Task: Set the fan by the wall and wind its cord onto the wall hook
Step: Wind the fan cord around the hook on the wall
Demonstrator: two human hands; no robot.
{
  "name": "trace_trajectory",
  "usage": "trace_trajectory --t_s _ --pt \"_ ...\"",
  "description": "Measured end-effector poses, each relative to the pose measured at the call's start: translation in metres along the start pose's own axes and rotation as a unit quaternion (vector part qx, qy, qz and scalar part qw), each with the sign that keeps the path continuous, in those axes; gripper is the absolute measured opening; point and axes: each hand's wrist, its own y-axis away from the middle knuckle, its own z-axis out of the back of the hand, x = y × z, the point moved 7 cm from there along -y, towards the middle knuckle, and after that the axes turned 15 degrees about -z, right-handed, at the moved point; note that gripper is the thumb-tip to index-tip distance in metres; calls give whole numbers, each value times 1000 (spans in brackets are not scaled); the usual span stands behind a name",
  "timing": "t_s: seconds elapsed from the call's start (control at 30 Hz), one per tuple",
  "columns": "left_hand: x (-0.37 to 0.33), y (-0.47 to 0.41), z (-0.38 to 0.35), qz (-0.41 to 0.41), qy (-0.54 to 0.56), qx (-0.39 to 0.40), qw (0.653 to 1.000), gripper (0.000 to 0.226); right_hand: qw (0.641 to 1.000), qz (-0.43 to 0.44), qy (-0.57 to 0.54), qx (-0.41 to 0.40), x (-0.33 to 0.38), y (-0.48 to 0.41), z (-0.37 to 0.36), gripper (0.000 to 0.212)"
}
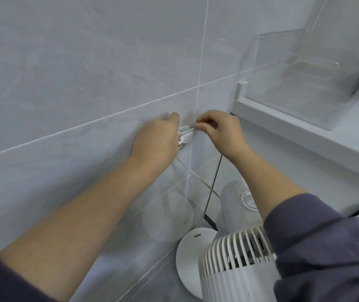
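1. Cord (196, 177): thin, white and smooth-sheathed. It was at the wall hook (185, 136), with a few turns lying across it. One free length ran straight from under the left hand, slanting down and to the right toward the fan, and its lower end was lost behind the fan.
2. Wall hook: small, white, glossy plastic, stuck on the tile beside a vertical grout line. It was partly covered by both hands.
3. Right hand (224, 132): thumb and forefinger pinched the cord just right of the hook, and the other fingers were curled under.
4. Left hand (156, 142): motion-blurred, with its back to the camera and the thumb lifted against the tile. Its fingers lay at the hook, but I could not tell whether they gripped anything.
5. Fan (235, 267): white matte plastic with a drum-shaped head and a ribbed, slatted grille. It stood on a flat round base (192, 258) on the floor close to the wall, below the hook. The right sleeve (326, 247), dull purple cloth, hid part of it.
6. Wall (87, 83): large pale grey tiles, glossy and faintly veined, with thin white grout.
7. Shelf (305, 136): white and flat-edged, to the right of the hook, carrying a clear acrylic box (305, 73).
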Motion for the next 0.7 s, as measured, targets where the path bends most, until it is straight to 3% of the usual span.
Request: trace_trajectory --t_s 0.1,0.23,0.4,0.53,0.7 --pt "0 1 -1 3 3 6 1000 13 997 44 58 -33 8 -2 2 9" --pt "0 1 -3 11 -15 11 1000 11 1000 8 12 -18 7 -3 5 10" --pt "-2 1 -4 7 -30 12 999 12 996 -5 62 69 -1 5 -6 27" --pt "0 2 -3 8 -38 6 999 9 993 19 117 30 -1 0 -2 11" --pt "2 2 -4 16 -37 1 999 8 991 12 132 16 -1 -6 -9 11"
